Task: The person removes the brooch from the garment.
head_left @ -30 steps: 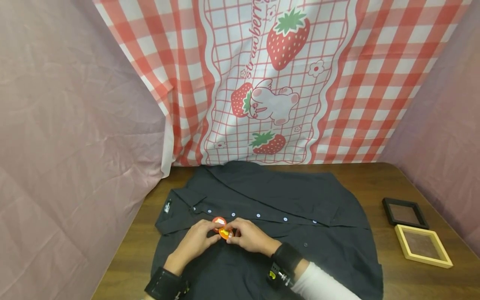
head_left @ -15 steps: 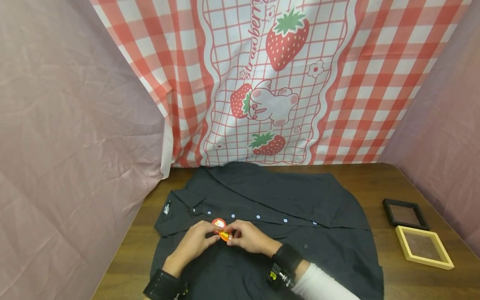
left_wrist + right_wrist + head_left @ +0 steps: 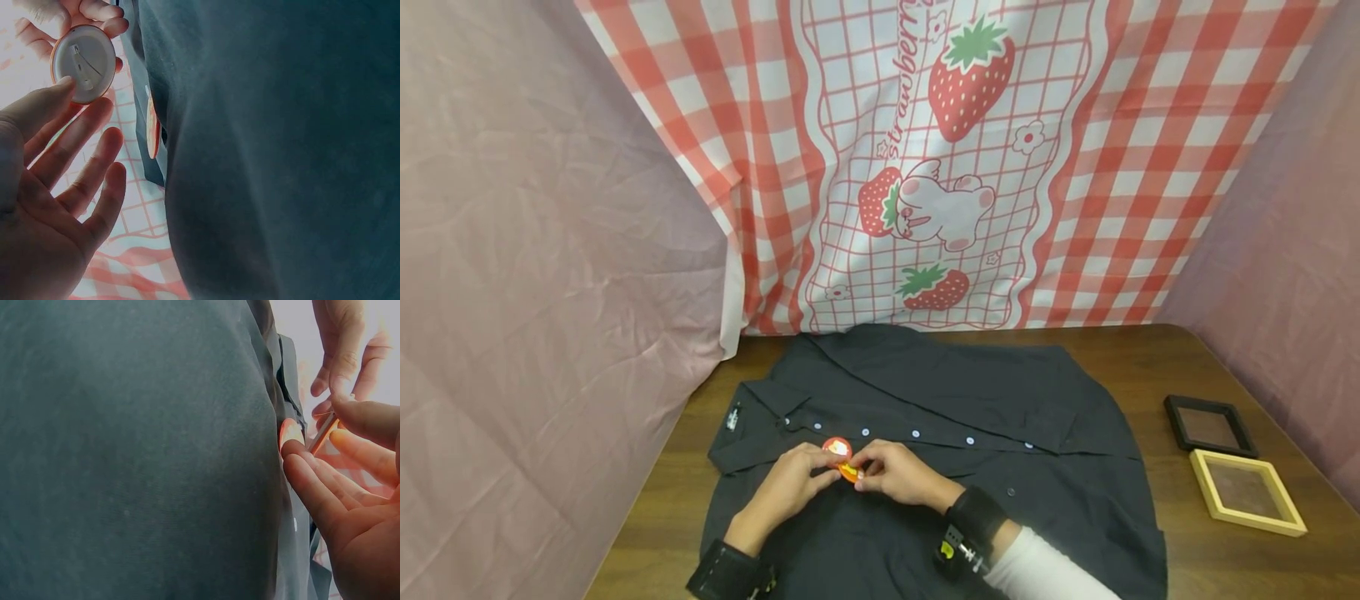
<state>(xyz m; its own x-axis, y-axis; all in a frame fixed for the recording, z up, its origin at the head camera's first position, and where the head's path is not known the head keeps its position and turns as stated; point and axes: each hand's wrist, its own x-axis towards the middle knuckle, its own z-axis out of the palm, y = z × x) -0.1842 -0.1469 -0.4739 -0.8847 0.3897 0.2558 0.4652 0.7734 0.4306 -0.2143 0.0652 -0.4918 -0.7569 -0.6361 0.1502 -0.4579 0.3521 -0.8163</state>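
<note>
A round orange pin-back badge (image 3: 848, 472) is held between both hands over a dark button-up shirt (image 3: 925, 517). Its silver back (image 3: 65, 65) faces the left wrist camera, the thin pin standing at an angle off its bar. My left hand (image 3: 792, 482) pinches the badge's edge with thumb and index finger; the other fingers spread (image 3: 94, 187). My right hand (image 3: 898, 472) pinches the opposite side, its thumb close to the pin in the right wrist view. A red round badge (image 3: 837, 447) with a white picture sits on the shirt just behind, by the button row.
A black square frame (image 3: 1175, 425) and a pale wooden frame (image 3: 1206, 492) lie at the right of the brown table (image 3: 655, 500). A red-checked strawberry cloth (image 3: 1075, 250) hangs behind. Pink curtains (image 3: 587, 292) close off both sides.
The orange badge has tilted in the fingers, so less of its face shows in the head view. Both hands stay in nearly the same place.
</note>
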